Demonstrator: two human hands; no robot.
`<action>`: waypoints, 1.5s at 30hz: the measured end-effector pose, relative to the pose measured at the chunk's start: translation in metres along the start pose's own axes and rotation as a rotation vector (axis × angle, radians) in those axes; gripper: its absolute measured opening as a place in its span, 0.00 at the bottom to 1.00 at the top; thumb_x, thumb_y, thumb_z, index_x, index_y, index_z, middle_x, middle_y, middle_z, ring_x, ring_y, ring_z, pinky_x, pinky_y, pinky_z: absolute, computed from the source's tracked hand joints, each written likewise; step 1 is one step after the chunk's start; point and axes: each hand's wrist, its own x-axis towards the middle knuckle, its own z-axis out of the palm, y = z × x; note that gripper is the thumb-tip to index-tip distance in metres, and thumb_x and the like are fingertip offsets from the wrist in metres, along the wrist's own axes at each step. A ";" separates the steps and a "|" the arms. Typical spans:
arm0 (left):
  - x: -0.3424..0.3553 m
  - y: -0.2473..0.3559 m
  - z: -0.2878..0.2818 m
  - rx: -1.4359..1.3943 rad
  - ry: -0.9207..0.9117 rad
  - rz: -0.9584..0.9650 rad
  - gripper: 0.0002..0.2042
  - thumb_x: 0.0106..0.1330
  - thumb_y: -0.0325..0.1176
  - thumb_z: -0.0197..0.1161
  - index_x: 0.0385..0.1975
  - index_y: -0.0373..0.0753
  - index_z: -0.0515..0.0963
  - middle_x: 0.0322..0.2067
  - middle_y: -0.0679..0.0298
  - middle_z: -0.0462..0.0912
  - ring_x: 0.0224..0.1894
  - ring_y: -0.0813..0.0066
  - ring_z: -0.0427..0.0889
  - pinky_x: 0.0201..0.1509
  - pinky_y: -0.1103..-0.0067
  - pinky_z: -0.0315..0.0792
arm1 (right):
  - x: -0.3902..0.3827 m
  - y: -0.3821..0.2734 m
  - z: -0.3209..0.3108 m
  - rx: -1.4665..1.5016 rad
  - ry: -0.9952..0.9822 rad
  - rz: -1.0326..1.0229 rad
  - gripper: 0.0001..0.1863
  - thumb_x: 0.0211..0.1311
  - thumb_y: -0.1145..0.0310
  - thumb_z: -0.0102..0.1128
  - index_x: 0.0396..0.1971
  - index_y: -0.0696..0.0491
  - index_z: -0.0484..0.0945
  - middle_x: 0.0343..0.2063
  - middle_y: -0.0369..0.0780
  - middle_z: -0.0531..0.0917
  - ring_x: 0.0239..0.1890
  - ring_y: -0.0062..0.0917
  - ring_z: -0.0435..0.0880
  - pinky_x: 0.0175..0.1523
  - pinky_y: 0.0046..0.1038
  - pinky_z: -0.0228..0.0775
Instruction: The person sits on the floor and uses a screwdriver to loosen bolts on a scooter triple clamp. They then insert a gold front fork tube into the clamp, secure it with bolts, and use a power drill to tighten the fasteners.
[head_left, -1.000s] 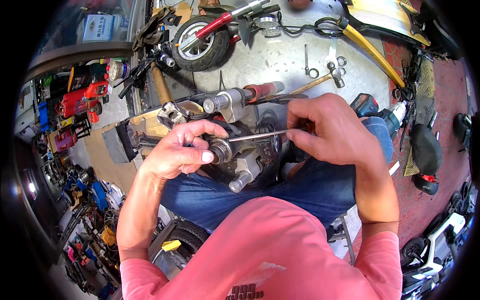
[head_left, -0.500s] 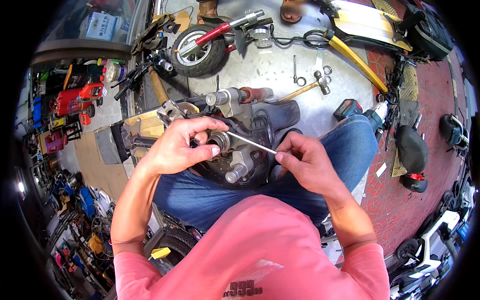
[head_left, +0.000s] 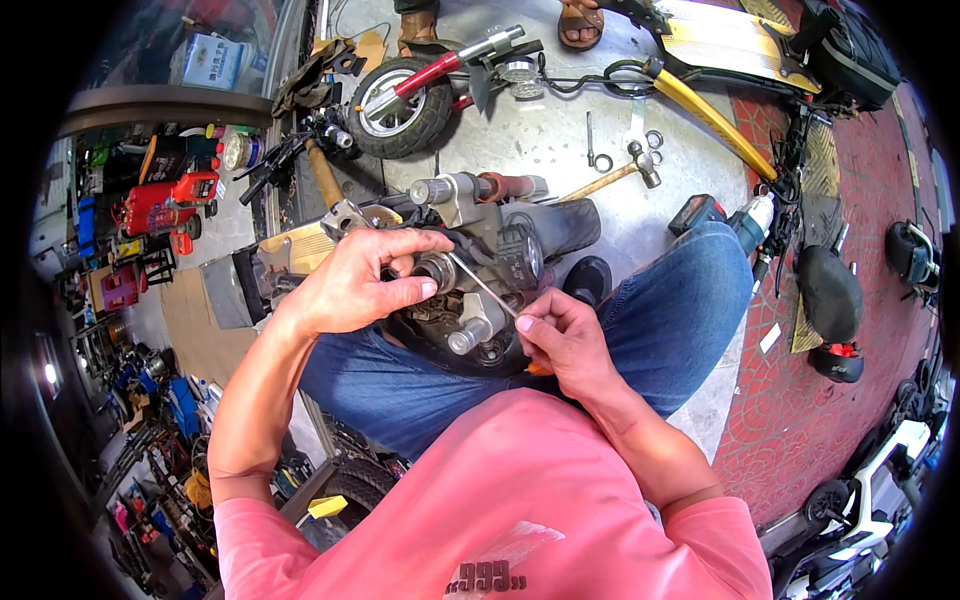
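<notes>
Between my knees lies a scooter's front end, with a fork clamp (head_left: 462, 200) and a round metal collar (head_left: 436, 268) at its middle. My left hand (head_left: 362, 275) curls its thumb and index finger around the collar. In my right hand (head_left: 566, 343) is a screwdriver (head_left: 484, 283) with a thin metal shaft; a bit of orange handle shows below the palm. Its shaft slants up and left, the tip at the collar's edge beside my left index fingertip. A second fork stub (head_left: 466, 338) points toward me below the collar.
On the floor ahead are a hammer (head_left: 610, 181), metal rings (head_left: 654, 139) and a cordless power tool (head_left: 750, 222). A wheel with a red fork (head_left: 420, 118) lies beyond. Another person's sandalled foot (head_left: 580, 25) is at the far edge. A yellow scooter stem (head_left: 710, 122) stands far right.
My right hand has moved left and down toward my body, so the screwdriver shaft stands steeper. The left hand keeps its place at the collar. The view has shifted slightly.
</notes>
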 end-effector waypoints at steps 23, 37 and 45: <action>-0.013 -0.004 0.008 -0.172 0.049 -0.085 0.32 0.68 0.30 0.71 0.72 0.33 0.70 0.17 0.78 0.65 0.21 0.90 0.64 0.27 0.84 0.63 | 0.010 0.014 0.019 0.208 -0.010 0.006 0.05 0.73 0.72 0.63 0.38 0.54 0.76 0.23 0.36 0.76 0.17 0.13 0.65 0.22 0.20 0.52; -0.020 -0.005 0.027 -0.348 0.142 -0.088 0.33 0.72 0.35 0.69 0.75 0.34 0.66 0.17 0.77 0.69 0.18 0.89 0.64 0.23 0.84 0.58 | 0.006 0.006 0.023 0.155 -0.004 0.042 0.06 0.74 0.70 0.62 0.39 0.54 0.76 0.26 0.36 0.78 0.17 0.14 0.67 0.23 0.20 0.56; -0.014 -0.022 0.039 -0.622 0.322 -0.112 0.21 0.72 0.34 0.65 0.61 0.31 0.77 0.18 0.75 0.73 0.15 0.90 0.63 0.17 0.87 0.51 | -0.022 -0.032 0.011 -0.559 0.058 -0.283 0.13 0.69 0.75 0.57 0.50 0.61 0.80 0.30 0.38 0.87 0.30 0.19 0.84 0.38 0.24 0.75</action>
